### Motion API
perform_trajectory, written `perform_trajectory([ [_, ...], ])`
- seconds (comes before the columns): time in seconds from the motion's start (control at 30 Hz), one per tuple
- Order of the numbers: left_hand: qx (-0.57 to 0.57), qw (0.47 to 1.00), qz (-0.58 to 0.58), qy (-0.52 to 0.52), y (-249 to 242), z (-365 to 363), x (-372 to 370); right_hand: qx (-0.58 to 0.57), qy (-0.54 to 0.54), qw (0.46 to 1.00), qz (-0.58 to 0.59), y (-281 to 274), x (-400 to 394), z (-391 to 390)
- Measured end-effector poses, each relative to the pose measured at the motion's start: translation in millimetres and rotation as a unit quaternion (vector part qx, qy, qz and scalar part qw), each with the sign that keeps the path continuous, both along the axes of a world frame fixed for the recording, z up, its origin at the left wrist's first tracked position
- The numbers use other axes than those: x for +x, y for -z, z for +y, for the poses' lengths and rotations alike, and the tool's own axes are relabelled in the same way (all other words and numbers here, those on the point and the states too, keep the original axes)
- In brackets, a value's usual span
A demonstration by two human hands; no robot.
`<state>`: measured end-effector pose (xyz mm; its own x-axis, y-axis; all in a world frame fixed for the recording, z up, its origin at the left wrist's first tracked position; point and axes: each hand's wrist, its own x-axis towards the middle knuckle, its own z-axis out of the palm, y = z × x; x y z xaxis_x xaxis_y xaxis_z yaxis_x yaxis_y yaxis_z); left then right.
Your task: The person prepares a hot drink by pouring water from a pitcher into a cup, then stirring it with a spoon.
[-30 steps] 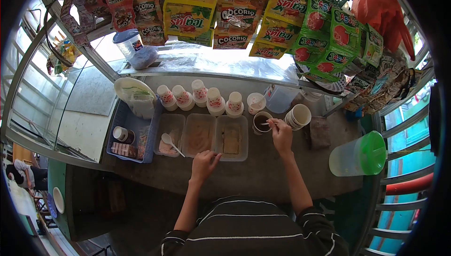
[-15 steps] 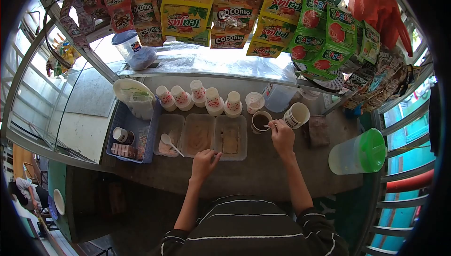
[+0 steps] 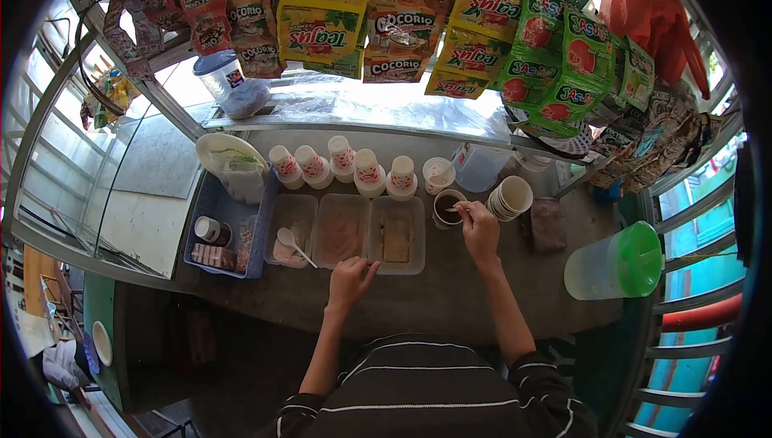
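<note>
My right hand [image 3: 479, 231] pinches the thin handle of a light-coloured spoon [image 3: 452, 209], which dips into a paper cup [image 3: 445, 222] holding dark brown liquid. The spoon's bowl is hidden inside the cup. Against the near edge of the middle plastic container [image 3: 342, 233] rests my left hand [image 3: 351, 279], holding nothing, its fingers loosely bent and apart. That container has brown powder in it. To its right sits a container [image 3: 397, 237] with a tan layer, and to its left one [image 3: 290, 233] with pinkish powder and a white spoon [image 3: 296, 246].
Several stacks of patterned cups [image 3: 367, 174] line the back. Beside my right hand lie nested cups [image 3: 511, 198] and a brown packet [image 3: 548, 225]. A green-lidded jug [image 3: 615, 261] stands right, a blue basket [image 3: 233, 265] left. Drink sachets [image 3: 406, 28] hang overhead.
My right hand has shifted slightly left over the cup, and the spoon has swung toward its far side. My left hand stays in place. A person at far left has moved.
</note>
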<state>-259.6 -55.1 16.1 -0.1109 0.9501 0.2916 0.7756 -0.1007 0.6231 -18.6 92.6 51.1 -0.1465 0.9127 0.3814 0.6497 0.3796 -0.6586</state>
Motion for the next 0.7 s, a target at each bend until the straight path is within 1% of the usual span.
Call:
perform_trajectory([
  [0.07, -0.006, 1.000, 0.001, -0.002, -2.6, 1.1, 0.6, 0.034, -0.016, 0.999, -0.032, -1.1, 0.6, -0.4],
  [0.3, -0.022, 1.000, 0.004, 0.000, -2.8, 0.6, -1.1, 0.011, 0.008, 0.998, -0.066, -4.3, 12.9, 1.3],
  [0.37, -0.022, 1.000, 0.005, 0.002, -2.2, 2.2, -0.7, -0.037, 0.009, 0.998, -0.053, -6.8, 12.4, -1.3],
  [0.5, -0.010, 1.000, 0.010, 0.008, -1.1, 5.6, 1.8, -0.066, 0.003, 0.998, -0.021, -2.2, 7.7, -2.5],
  [0.57, 0.001, 1.000, 0.007, 0.012, -0.9, 6.5, 3.2, -0.089, -0.005, 0.995, 0.034, 3.4, 5.0, -2.1],
  [0.7, 0.011, 1.000, 0.000, 0.009, 0.0, 6.0, 4.3, -0.054, -0.004, 0.998, 0.041, 10.1, 2.5, -1.8],
])
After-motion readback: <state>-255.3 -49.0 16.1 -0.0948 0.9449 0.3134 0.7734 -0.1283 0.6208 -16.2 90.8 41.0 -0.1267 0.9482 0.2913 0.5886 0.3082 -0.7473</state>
